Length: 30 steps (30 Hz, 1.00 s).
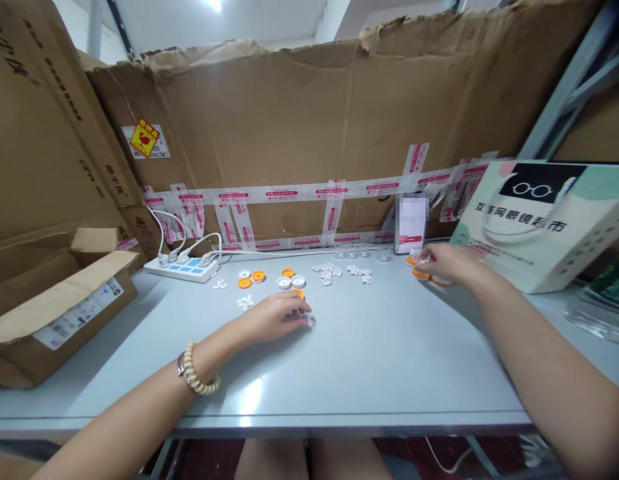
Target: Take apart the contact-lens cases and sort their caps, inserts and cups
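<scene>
My left hand [279,315] rests low over the middle of the table, thumb and fingers pinched on a small clear piece [311,321]. Just beyond its fingertips lies an orange disc [299,293], partly covered by the hand. My right hand [452,262] reaches to the back right, its fingers closed over a group of orange round pieces [420,274]. Something clear shows at its fingertips, but I cannot make out what they grip. Left of centre are white and orange round caps [284,283] and another such group [258,275]. White openwork pieces [327,272] lie behind.
A white power strip [183,267] with plugged cables sits at the back left, beside an open cardboard box [54,320]. A phone-like screen [410,227] leans against the taped cardboard wall [289,127]. A paper gift bag [534,227] stands at right. Small clear cups [383,255] line the back.
</scene>
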Each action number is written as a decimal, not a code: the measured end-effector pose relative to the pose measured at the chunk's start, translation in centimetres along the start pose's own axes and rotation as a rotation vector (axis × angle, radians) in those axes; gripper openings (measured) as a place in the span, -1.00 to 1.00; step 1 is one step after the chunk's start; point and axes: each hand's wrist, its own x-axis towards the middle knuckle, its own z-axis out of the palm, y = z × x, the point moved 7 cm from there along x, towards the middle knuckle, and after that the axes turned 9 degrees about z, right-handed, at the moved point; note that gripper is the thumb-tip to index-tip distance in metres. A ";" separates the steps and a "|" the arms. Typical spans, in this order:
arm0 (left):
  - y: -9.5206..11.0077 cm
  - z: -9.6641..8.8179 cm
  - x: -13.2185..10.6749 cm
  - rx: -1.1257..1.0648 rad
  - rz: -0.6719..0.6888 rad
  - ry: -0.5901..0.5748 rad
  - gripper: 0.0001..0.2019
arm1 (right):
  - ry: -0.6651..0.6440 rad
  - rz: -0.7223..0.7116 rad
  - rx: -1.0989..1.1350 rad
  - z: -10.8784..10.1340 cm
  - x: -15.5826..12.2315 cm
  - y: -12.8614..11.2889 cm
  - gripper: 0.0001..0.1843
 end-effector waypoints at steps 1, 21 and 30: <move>0.1 0.2 0.1 -0.006 0.011 -0.002 -0.85 | -0.027 -0.012 0.002 0.1 -0.3 -0.3 -0.85; -7.7 -10.8 -5.6 0.277 -0.381 0.220 -0.81 | -0.746 -0.547 0.617 4.3 -12.3 -15.6 -0.77; -16.9 -10.9 -13.7 0.253 -0.759 0.214 -0.79 | -0.681 -0.411 0.748 6.0 -12.5 -16.9 -0.70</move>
